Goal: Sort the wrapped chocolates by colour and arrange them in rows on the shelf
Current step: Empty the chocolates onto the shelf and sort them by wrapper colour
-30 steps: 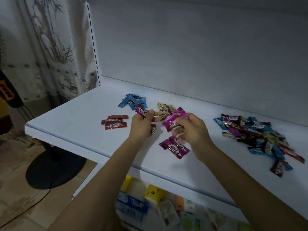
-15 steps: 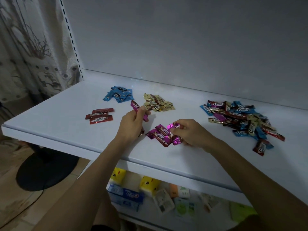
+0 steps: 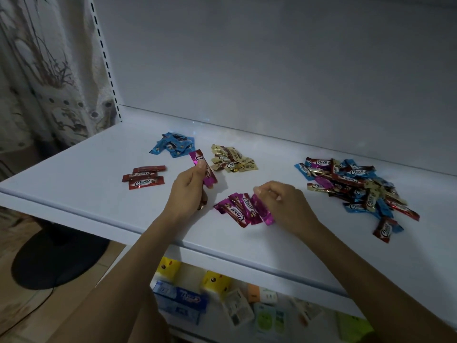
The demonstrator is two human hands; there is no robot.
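Both bare forearms reach in from below, angled toward each other. The left hand (image 3: 190, 191) is lifted, thumb on top, pinching a tilted purple chocolate (image 3: 201, 164). The right hand (image 3: 282, 204) sits low, knuckles up, fingers curled at a flat purple chocolate (image 3: 263, 211) — grip or mere touch, can't tell.

The left hand (image 3: 190, 186) covers part of its purple chocolate (image 3: 196, 156) and half-hides another wrapper (image 3: 200, 207) beneath. At six o'clock, the boxes (image 3: 180, 300) under the shelf (image 3: 99, 169) blur past reading.
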